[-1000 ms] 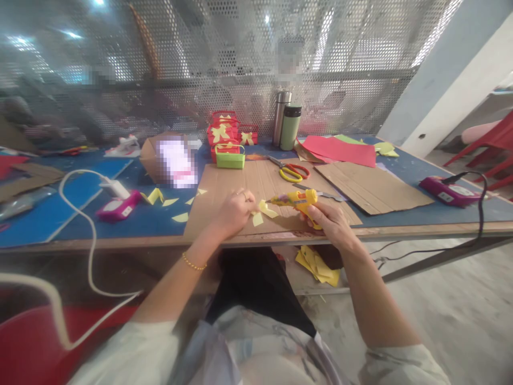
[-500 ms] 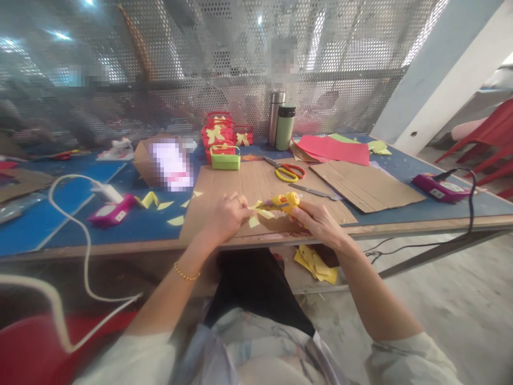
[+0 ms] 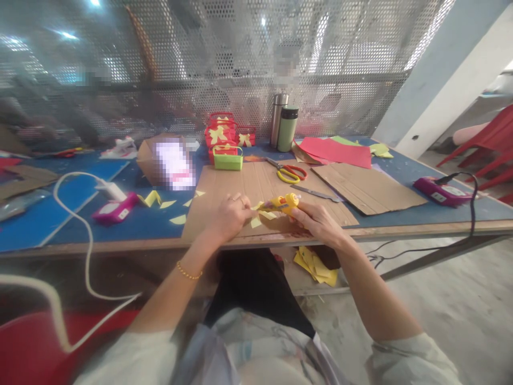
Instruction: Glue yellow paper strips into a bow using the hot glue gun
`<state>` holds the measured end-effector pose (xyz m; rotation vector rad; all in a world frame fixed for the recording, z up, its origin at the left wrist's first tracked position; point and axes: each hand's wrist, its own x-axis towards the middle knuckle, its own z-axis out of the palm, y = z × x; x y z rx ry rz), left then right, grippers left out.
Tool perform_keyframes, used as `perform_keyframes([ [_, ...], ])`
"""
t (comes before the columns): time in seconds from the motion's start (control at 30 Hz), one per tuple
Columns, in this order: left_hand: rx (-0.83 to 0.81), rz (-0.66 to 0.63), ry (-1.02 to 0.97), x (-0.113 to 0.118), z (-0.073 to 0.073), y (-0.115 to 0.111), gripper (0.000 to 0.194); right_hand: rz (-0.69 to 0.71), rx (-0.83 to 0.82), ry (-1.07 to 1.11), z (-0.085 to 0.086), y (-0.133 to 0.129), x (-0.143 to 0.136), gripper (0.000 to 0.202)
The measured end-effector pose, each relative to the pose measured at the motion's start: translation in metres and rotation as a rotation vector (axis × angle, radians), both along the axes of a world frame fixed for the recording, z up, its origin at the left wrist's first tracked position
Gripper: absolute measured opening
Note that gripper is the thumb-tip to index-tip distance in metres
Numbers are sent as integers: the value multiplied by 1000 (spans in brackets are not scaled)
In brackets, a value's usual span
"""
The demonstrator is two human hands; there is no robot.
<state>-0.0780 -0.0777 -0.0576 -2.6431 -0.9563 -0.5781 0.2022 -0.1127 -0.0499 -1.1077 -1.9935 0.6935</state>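
My right hand [image 3: 320, 222] is wrapped round a yellow glue gun [image 3: 282, 203], its nozzle pointing left. The nozzle's tip meets a pale yellow paper bow [image 3: 255, 221] that rests on a cardboard sheet [image 3: 208, 184]. At the bow's left side, my left hand [image 3: 232, 216] has its fingers closed, pinching the paper; the fingertips partly hide it. Loose yellow paper pieces [image 3: 178, 220] lie to the left of this hand.
Beyond the hands lie scissors [image 3: 289, 174] and a metal blade [image 3: 316, 193]. Farther back stand a green paper basket [image 3: 227, 161], red baskets with bows [image 3: 219, 133] and a green flask [image 3: 287, 131]. A phone [image 3: 174, 166] leans at left, near a purple power strip [image 3: 116, 208] with a white cable.
The view has shifted slightly, so the table's things sit a little farther right. Both hands keep nearly the same pose at the bow, with the glue gun's tip still against it.
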Motion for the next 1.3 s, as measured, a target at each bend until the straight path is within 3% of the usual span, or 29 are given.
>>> perform_keyframes([
  [0.27,-91,52,-132,-4,5,-10,29,-10,28,-7,2,-2,0,54],
  [1.3,-132,52,-114,-2,4,-9,29,-14,29,-33,5,-10,4,55],
])
